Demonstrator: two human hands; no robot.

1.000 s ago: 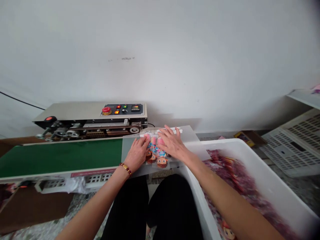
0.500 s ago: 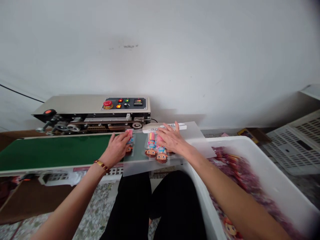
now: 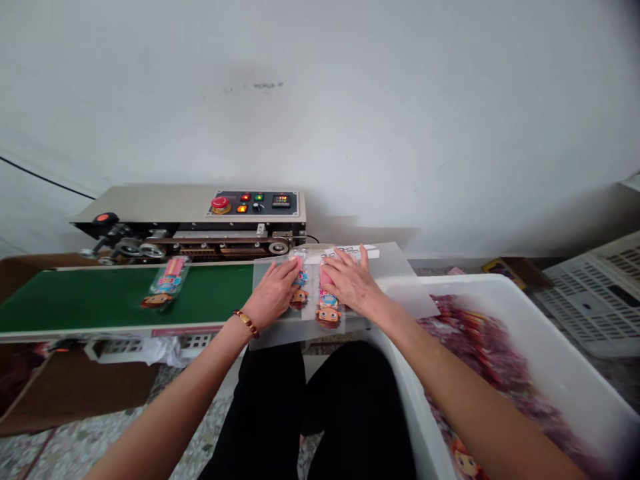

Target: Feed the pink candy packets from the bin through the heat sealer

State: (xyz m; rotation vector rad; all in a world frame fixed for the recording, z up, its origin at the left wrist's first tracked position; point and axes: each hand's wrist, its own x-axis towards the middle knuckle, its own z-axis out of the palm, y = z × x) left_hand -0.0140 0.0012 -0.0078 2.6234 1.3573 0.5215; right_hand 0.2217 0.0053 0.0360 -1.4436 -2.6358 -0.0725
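My left hand lies with its fingers stretched over a clear packet that has a cartoon face and pink sticks, on a translucent sheet. Just right of it, my right hand rests with spread fingers on another such packet; a further one is partly hidden beneath that hand. Away to the left, a third packet lies slightly tilted on the green conveyor belt, its top near the band sealer.
A white tub with many pink-red packets stands at the right. Behind it are white plastic crates. A cardboard box sits under the belt at left. The wall rises close behind the machine.
The packet under my left hand has gone left onto the belt, out of the hand. My left hand has moved right onto another packet. My right hand stays over its packets.
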